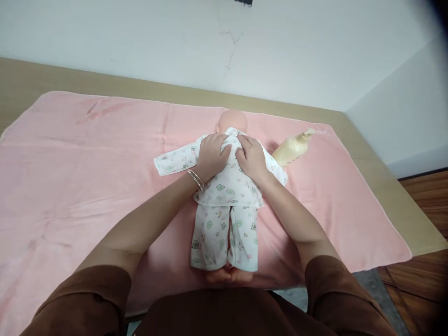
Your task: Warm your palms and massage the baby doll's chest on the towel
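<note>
Resting beside the doll [229, 191] is a cream bottle [292, 148], contents unclear; left grip [214, 154] and right grip [251, 157] lie spread upon the torso [231, 181].

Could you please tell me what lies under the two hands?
The left hand and the right hand rest on the white printed shirt of the doll. The cloth directly beneath them is covered, so any print there cannot be seen.

The doll's head [232, 120] appears smooth, matt plastic; its garments [227, 191], cloth. The blanket [87, 186] is plush cloth. The bottle [291, 148] appears glossy plastic; the bracelet [195, 179], polished metal.
</note>
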### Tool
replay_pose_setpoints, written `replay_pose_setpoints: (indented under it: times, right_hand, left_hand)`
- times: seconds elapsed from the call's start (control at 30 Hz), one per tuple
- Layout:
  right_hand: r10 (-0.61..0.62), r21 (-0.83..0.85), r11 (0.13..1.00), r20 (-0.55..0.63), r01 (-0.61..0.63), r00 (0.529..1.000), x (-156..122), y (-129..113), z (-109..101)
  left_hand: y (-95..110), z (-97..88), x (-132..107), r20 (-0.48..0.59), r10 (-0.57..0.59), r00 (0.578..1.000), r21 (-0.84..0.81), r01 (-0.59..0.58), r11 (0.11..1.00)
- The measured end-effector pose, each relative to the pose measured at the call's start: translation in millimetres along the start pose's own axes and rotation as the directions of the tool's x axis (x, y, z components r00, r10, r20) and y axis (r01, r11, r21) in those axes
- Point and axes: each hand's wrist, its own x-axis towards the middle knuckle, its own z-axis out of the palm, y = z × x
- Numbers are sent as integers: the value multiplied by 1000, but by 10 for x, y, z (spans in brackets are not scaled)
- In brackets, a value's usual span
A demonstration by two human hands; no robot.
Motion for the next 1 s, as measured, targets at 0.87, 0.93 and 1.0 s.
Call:
replay_pose_setpoints:
  times: [0.87,0.93,1.0]
  right_hand:
    - [103,-72,992,-76,-108,992,-117,-129,-12]
    - [126,-74,989,-59,-131,990,-99,-121,-10]
    - [114,-75,991,-7,-115,993,-56,-88,-7]
  left_hand:
    - [57,-9,-98,-128,-66,990,101,79,992]
    - [43,-5,-74,-106,-68,992,95,78,992]
    - [11,-3,-35,-40,-53,998,70,55,996]
